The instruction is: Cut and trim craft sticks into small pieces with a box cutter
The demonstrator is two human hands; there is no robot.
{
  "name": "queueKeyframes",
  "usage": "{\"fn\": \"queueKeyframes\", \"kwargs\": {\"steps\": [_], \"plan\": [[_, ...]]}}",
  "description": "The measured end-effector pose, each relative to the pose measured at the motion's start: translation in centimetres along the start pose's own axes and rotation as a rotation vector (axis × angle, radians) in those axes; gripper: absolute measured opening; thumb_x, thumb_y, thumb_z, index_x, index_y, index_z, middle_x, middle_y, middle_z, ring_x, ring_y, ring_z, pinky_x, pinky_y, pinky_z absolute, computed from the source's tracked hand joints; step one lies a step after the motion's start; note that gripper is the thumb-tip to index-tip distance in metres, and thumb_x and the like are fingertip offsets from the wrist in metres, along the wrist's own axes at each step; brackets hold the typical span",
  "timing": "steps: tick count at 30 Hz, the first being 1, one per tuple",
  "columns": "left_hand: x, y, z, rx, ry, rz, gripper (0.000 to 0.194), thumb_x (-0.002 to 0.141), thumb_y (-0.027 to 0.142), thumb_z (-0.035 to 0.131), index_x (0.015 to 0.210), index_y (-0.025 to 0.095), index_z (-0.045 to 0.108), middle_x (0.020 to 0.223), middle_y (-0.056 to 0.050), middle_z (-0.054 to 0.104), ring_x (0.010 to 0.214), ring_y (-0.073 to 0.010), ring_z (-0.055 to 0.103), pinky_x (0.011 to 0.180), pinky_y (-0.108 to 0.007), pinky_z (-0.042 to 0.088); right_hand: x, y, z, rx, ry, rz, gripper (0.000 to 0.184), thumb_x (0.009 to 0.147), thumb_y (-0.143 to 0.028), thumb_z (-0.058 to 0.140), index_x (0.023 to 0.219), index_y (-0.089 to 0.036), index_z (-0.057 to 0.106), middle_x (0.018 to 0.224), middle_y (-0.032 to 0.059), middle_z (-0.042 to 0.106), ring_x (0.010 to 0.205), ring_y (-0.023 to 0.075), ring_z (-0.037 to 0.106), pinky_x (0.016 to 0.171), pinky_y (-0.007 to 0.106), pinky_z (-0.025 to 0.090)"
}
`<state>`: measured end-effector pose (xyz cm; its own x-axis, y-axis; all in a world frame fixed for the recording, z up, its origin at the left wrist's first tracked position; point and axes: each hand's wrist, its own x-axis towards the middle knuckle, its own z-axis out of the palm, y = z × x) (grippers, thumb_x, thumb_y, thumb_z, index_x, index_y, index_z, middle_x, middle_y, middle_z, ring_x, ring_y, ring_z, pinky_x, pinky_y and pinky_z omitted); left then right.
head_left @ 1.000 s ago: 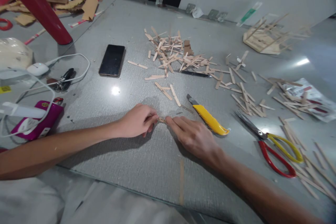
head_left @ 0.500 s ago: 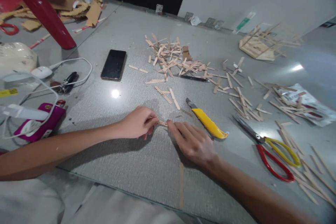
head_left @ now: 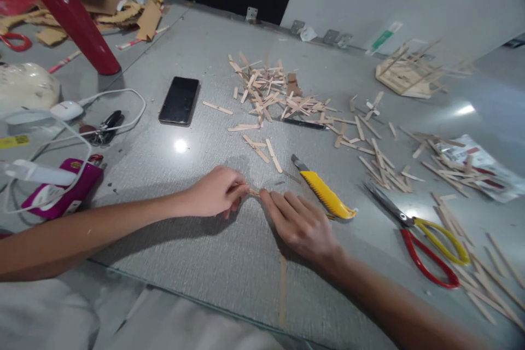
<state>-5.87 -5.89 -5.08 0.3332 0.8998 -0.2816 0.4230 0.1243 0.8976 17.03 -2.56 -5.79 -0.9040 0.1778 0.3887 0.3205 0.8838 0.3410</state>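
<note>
Between my two hands is a small wooden stick piece [head_left: 255, 193], mostly covered by fingers. My left hand [head_left: 217, 191] pinches its left end with thumb and fingertips. My right hand [head_left: 301, 221] is closed on the right end, its fingers close together and low over the table. Just beyond my right hand lies a yellow utility knife [head_left: 326, 191], blade pointing to the far left. A few loose wooden sticks [head_left: 262, 150] lie a little beyond my fingers. Whether the held piece is one stick or more is hidden.
A heap of cut wooden sticks [head_left: 266, 87] lies at the back. Scissors [head_left: 410, 224] with red and yellow handles rest at right, more sticks beside them. A stick frame [head_left: 404, 74] stands far right. Left are a phone [head_left: 179, 100], a purple power bank [head_left: 65, 188] with cables, and a red post [head_left: 74, 22].
My hands stay on the stick piece with only slight movement; the right fingers have shifted a little. The whole view has moved slightly.
</note>
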Motion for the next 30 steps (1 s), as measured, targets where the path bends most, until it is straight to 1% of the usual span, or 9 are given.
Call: {"fn": "queueKeyframes", "kwargs": {"steps": [4, 9, 11, 14, 17, 19, 23, 26, 30], "plan": [[0.1, -0.1, 0.0, 0.016, -0.007, 0.008, 0.037, 0.102, 0.022, 0.044, 0.067, 0.016, 0.053, 0.057, 0.002, 0.06, 0.04, -0.0081, 0.06, 0.036, -0.015, 0.04, 0.3, -0.1, -0.4, -0.033, -0.049, -0.008, 0.023, 0.096, -0.006, 0.054, 0.112, -0.002, 0.07, 0.078, 0.0054, 0.067, 0.071, 0.0171, 0.052, 0.063, 0.033, 0.038], [0.2, -0.2, 0.0, 0.03, -0.012, 0.024, 0.036, 0.102, 0.023, 0.045, 0.067, 0.015, 0.055, 0.057, 0.002, 0.061, 0.04, -0.0077, 0.06, 0.039, -0.015, 0.041, 0.5, -0.1, -0.2, -0.03, -0.072, 0.039, 0.031, 0.096, -0.003, 0.049, 0.121, 0.0, 0.066, 0.081, 0.0075, 0.068, 0.073, 0.0194, 0.051, 0.066, 0.034, 0.038], [0.2, -0.1, -0.2, 0.02, -0.028, 0.006, 0.035, 0.101, 0.024, 0.046, 0.069, 0.016, 0.055, 0.057, 0.001, 0.062, 0.041, -0.0084, 0.06, 0.038, -0.015, 0.04, 0.5, -0.1, -0.1, -0.027, -0.06, 0.051, 0.025, 0.096, -0.005, 0.051, 0.113, -0.002, 0.069, 0.077, 0.0062, 0.065, 0.072, 0.0195, 0.05, 0.065, 0.034, 0.037], [0.2, 0.1, -0.6, -0.004, -0.086, -0.033, 0.035, 0.101, 0.026, 0.047, 0.068, 0.016, 0.054, 0.057, 0.001, 0.061, 0.041, -0.0094, 0.061, 0.036, -0.015, 0.04, 0.4, -0.2, -0.1, -0.019, -0.032, 0.048, 0.016, 0.097, -0.009, 0.055, 0.101, -0.006, 0.071, 0.07, 0.0034, 0.06, 0.068, 0.0185, 0.047, 0.062, 0.034, 0.034], [0.2, 0.2, -0.9, 0.002, -0.141, -0.051, 0.037, 0.101, 0.028, 0.047, 0.066, 0.017, 0.053, 0.056, 0.001, 0.059, 0.041, -0.0098, 0.06, 0.035, -0.016, 0.041, 0.4, -0.3, -0.1, -0.025, -0.042, 0.039, 0.017, 0.097, -0.008, 0.055, 0.102, -0.006, 0.071, 0.071, 0.0034, 0.059, 0.069, 0.0186, 0.046, 0.063, 0.034, 0.033], [0.2, 0.2, -1.0, 0.015, -0.154, -0.051, 0.038, 0.101, 0.029, 0.047, 0.066, 0.017, 0.053, 0.056, 0.001, 0.058, 0.041, -0.0101, 0.06, 0.035, -0.016, 0.042, 0.3, -0.4, -0.2, -0.034, -0.048, 0.023, 0.018, 0.097, -0.008, 0.055, 0.103, -0.006, 0.071, 0.071, 0.0034, 0.059, 0.07, 0.0188, 0.046, 0.064, 0.034, 0.033], [0.3, 0.1, -1.1, 0.039, -0.157, -0.058, 0.037, 0.101, 0.03, 0.045, 0.067, 0.017, 0.052, 0.056, 0.001, 0.058, 0.041, -0.0102, 0.06, 0.035, -0.016, 0.041, 0.3, -0.4, -0.2, -0.052, -0.059, 0.01, 0.018, 0.097, -0.009, 0.054, 0.1, -0.007, 0.071, 0.071, 0.0033, 0.058, 0.07, 0.0187, 0.045, 0.065, 0.034, 0.033], [0.3, 0.2, -1.1, 0.048, -0.158, -0.059, 0.036, 0.1, 0.028, 0.045, 0.067, 0.017, 0.052, 0.056, 0.001, 0.058, 0.041, -0.0098, 0.059, 0.036, -0.016, 0.041, 0.3, -0.4, -0.3, -0.051, -0.087, 0.019, 0.02, 0.097, -0.008, 0.052, 0.102, -0.007, 0.071, 0.073, 0.0044, 0.06, 0.07, 0.019, 0.045, 0.066, 0.034, 0.033], [0.3, 0.2, -1.0, 0.034, -0.154, -0.067, 0.036, 0.1, 0.028, 0.046, 0.066, 0.017, 0.052, 0.055, 0.001, 0.057, 0.041, -0.0098, 0.059, 0.035, -0.016, 0.04, 0.4, -0.4, -0.3, -0.049, -0.09, 0.016, 0.021, 0.096, -0.007, 0.051, 0.103, -0.007, 0.071, 0.073, 0.0049, 0.06, 0.071, 0.0196, 0.045, 0.066, 0.034, 0.033]]}}
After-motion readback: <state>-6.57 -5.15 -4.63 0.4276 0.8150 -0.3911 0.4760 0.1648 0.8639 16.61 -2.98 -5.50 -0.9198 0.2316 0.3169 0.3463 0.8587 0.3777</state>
